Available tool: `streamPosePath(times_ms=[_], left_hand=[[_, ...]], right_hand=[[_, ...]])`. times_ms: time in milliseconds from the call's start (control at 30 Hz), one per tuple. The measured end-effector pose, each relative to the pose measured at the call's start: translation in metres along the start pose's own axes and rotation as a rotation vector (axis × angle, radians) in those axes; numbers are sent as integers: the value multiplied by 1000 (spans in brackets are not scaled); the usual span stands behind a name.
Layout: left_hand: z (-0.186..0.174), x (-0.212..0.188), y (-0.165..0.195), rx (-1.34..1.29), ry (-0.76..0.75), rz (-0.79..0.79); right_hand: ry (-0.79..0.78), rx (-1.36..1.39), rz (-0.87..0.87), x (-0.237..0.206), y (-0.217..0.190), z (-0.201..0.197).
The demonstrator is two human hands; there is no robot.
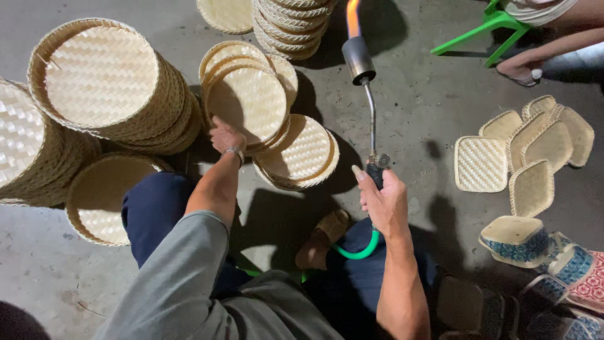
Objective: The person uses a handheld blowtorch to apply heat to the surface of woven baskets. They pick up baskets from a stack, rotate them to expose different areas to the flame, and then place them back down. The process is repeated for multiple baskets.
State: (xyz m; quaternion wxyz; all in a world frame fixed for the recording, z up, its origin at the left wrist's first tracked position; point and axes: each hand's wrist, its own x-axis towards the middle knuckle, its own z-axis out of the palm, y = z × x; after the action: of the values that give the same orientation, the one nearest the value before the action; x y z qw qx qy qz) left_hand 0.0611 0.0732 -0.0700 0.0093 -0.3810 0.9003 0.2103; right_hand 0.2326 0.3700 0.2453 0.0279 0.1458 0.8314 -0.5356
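Concrete floor (pixel 434 94); stacked empty woven trays (pixel 248 104)

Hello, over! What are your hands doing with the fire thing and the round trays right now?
Right hand gripping lit torch, flame up. Left hand on tilted round woven tray. Tray stacks close around.

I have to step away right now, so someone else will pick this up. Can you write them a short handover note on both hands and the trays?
Left hand: grips the edge of the round woven bamboo tray, tilted up on a small pile of like trays.
Right hand: shut on the handle of the metal gas torch, lit, flame pointing away, green hose trailing back.
Around: tall stacks of round woven trays at left, rounded square woven trays on the concrete floor at right.
Done: cannot tell which trays are flamed.
Left: the flame is not on the held tray yet.
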Motion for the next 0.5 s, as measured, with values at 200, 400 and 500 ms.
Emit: streamPosePath(times_ms=[200,400,500], left_hand=[[1,18,-9,-273,-69,-134],[-1,18,-13,-411,-94,-212],[-4,17,-8,-481,-40,-217]], right_hand=[[8,-51,-14,2,3,0],[15,-32,8,0,3,1],[13,-32,1,0,3,0]])
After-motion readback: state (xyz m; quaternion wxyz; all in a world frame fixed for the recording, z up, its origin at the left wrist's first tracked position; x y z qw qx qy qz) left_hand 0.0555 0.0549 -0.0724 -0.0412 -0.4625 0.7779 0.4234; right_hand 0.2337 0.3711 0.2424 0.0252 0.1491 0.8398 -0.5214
